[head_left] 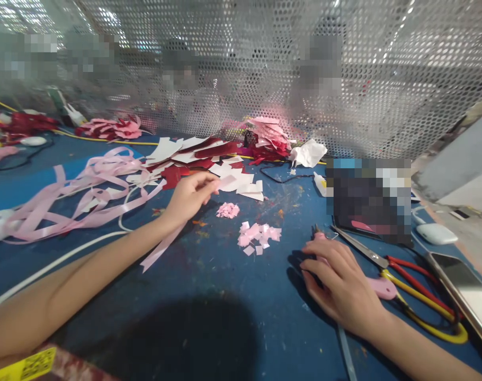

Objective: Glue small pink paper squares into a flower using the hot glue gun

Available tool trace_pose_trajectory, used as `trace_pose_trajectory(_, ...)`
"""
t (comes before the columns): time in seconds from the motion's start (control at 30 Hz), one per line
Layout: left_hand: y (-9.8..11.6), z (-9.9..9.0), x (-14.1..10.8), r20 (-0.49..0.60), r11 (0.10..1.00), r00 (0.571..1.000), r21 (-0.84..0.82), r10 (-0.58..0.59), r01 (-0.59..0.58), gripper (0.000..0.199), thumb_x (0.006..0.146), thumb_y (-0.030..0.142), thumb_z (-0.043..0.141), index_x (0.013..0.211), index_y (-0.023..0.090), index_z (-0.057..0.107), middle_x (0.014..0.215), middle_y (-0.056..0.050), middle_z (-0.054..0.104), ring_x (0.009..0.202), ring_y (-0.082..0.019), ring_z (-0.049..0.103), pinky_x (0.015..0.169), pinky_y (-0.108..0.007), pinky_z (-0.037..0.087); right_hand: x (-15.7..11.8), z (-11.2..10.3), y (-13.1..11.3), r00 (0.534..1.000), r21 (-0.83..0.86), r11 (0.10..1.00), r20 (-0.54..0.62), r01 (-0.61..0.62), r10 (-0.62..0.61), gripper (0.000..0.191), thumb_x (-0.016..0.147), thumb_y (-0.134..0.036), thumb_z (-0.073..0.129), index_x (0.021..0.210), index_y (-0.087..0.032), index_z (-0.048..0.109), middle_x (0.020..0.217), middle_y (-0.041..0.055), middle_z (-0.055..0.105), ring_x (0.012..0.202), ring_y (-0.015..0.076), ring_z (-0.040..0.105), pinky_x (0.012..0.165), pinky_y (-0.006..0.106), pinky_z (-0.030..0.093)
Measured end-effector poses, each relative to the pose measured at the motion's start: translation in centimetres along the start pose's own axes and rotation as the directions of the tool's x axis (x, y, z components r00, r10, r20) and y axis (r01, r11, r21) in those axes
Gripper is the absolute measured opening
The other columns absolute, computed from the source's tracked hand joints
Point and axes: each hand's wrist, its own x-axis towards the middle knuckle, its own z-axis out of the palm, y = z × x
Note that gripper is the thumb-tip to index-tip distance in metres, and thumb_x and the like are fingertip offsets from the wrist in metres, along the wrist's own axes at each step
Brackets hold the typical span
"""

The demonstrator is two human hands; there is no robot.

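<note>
Hands well apart on the blue tabletop (288,317), one at left of centre, one at right. Left hand (193,194): pinched closed, thumb against fingers, on a pale pink ribbon (226,183). Short end of it juts beyond the fingertips, in front of white scraps (235,174); a matching pink length emerges below the wrist and slants toward the near edge. Join between the two lengths hidden by the hand.

Right hand (338,278): fingers loosely curled, back of hand up, resting over a pink tool (384,288). Metal tip of the tool shows ahead of the fingers, pink handle beyond the far side of the hand. Contact under the palm hidden; cannot tell whether the fingers grip it or merely lie on it. A translucent rod (345,352) comes out from beneath the palm toward the near edge.

Between the hands, two heaps: small crumpled pink bits (227,210), close to the left hand, and flat pink squares (259,235), nearer the middle. Heaps near each other but separate.

To the right of the right hand: scissors (387,262), blades partly spread, one handle red, one yellow; a phone (463,296) beside them. At left, a loose tangle of pink ribbon (98,196). Behind the work, a perforated metal screen (244,69).
</note>
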Motion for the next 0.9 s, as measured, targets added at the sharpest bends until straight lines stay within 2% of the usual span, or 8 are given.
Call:
trace_pose_trajectory(0.07,-1.7,-0.5,1.1,-0.045,0.987,0.998,0.155,0.052,-0.045,0.025,0.087,0.035,0.050,0.100,0.017,0.063,0.077,-0.002,0.067,0.058,-0.011,0.055,0.061,-0.023,0.045,0.1,0.0,-0.1,1.000,0.002,1.000,-0.003,-0.003,0.003,0.019,0.080,-0.007,0.056,0.095,-0.018,0.058,0.103,0.0094,0.062,0.101,0.0218,0.058,0.089,0.043,0.047)
trace_pose_trajectory(0.13,-2.8,-0.7,1.6,-0.048,0.966,0.995,0.246,0.090,-0.076,0.025,0.085,0.027,0.050,0.104,0.017,0.063,0.098,-0.006,0.069,0.083,-0.017,0.063,0.079,-0.029,0.049,0.1,-0.1,-0.1,1.000,0.004,1.000,-0.004,-0.013,0.013,0.018,0.080,-0.007,0.055,0.094,-0.018,0.058,0.103,0.0091,0.062,0.100,0.0213,0.058,0.089,0.043,0.048)
trace_pose_trajectory(0.27,-2.6,0.1,0.7,0.013,0.899,0.969,0.372,0.245,-0.232,0.024,0.084,0.022,0.053,0.106,0.019,0.063,0.122,-0.009,0.059,0.119,-0.025,0.049,0.105,-0.044,0.036,0.1,-0.1,-0.2,1.000,0.008,1.000,-0.008,-0.026,0.026,0.018,0.081,-0.008,0.054,0.094,-0.019,0.059,0.103,0.0088,0.063,0.100,0.0213,0.059,0.088,0.043,0.049)
trace_pose_trajectory(0.33,-1.8,0.7,-0.2,0.105,0.821,0.926,0.435,0.362,-0.371,0.019,0.088,0.023,0.051,0.101,0.020,0.064,0.123,-0.008,0.056,0.122,-0.025,0.045,0.108,-0.048,0.032,0.1,-0.1,-0.2,1.000,0.012,1.000,-0.006,-0.026,0.026,0.018,0.081,-0.007,0.054,0.094,-0.019,0.059,0.103,0.0088,0.063,0.101,0.0214,0.059,0.089,0.043,0.048)
trace_pose_trajectory(0.43,-0.5,1.5,-1.4,0.264,0.782,0.886,0.418,0.382,-0.462,0.020,0.092,0.026,0.047,0.095,0.021,0.066,0.122,-0.007,0.055,0.125,-0.024,0.042,0.109,-0.048,0.032,0.1,-0.1,-0.2,1.000,0.001,1.000,-0.005,-0.020,0.020,0.018,0.081,-0.008,0.055,0.094,-0.019,0.059,0.103,0.0091,0.063,0.101,0.0220,0.059,0.088,0.042,0.048)
trace_pose_trajectory(0.7,0.3,2.1,-3.0,0.419,0.856,0.863,0.296,0.283,-0.424,0.024,0.093,0.030,0.047,0.106,0.026,0.067,0.131,-0.005,0.052,0.131,-0.026,0.036,0.110,-0.050,0.031,-0.8,-1.6,0.7,0.993,-0.206,0.977,-0.115,-0.046,0.023,0.022,0.077,-0.010,0.062,0.096,-0.019,0.059,0.106,0.0102,0.062,0.101,0.0246,0.059,0.086,0.041,0.046)
trace_pose_trajectory(0.8,0.2,2.8,-3.3,0.455,0.856,0.847,0.285,0.276,-0.432,0.024,0.091,0.032,0.050,0.108,0.026,0.067,0.133,-0.006,0.051,0.134,-0.028,0.032,0.110,-0.052,0.030,-2.2,-2.2,1.3,0.991,-0.239,0.962,-0.066,-0.131,0.118,0.019,0.082,-0.019,0.056,0.101,-0.019,0.058,0.108,0.0110,0.061,0.100,0.0261,0.058,0.083,0.042,0.046)
trace_pose_trajectory(0.9,0.1,3.5,-3.3,0.445,0.871,0.861,0.288,0.247,-0.399,0.020,0.090,0.032,0.053,0.101,0.025,0.068,0.132,-0.007,0.051,0.136,-0.028,0.029,0.110,-0.054,0.029,-3.6,-2.7,1.8,0.973,-0.204,0.953,-0.001,-0.225,0.230,0.021,0.086,-0.028,0.051,0.104,-0.019,0.056,0.110,0.0119,0.058,0.100,0.0267,0.056,0.083,0.042,0.045)
